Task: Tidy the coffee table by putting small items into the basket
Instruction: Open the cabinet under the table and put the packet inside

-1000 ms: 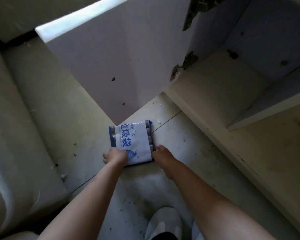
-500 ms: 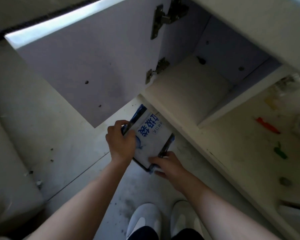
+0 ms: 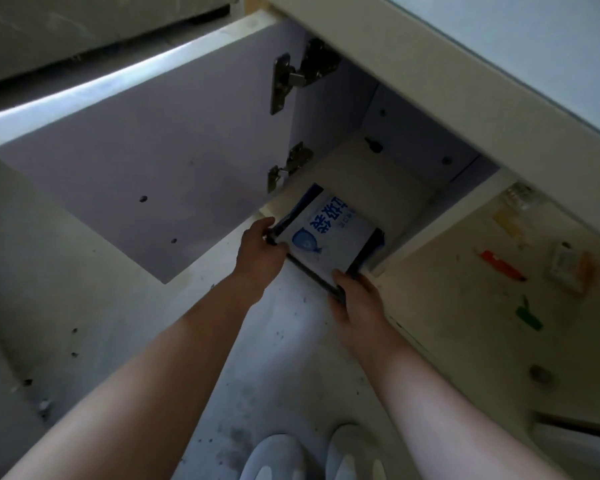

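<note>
A flat pack of rubbish bags (image 3: 329,233), white with blue print and dark rolls at its edges, is held tilted at the mouth of an open cabinet compartment (image 3: 371,181). My left hand (image 3: 260,251) grips its left near corner. My right hand (image 3: 355,296) grips its right near corner. The pack's far end lies over the compartment's pale floor. No basket is in view.
The cabinet door (image 3: 146,174) stands swung open to the left on two metal hinges (image 3: 288,168). A pale table top (image 3: 482,306) at the right carries small items: a red piece (image 3: 499,265), a green piece (image 3: 529,317), a small box (image 3: 568,268). My white shoes (image 3: 312,455) stand on the dusty floor.
The pack was lifted off the floor with both hands, turned round and carried up and right into the cabinet opening. The view shifted right, bringing the table top into sight.
</note>
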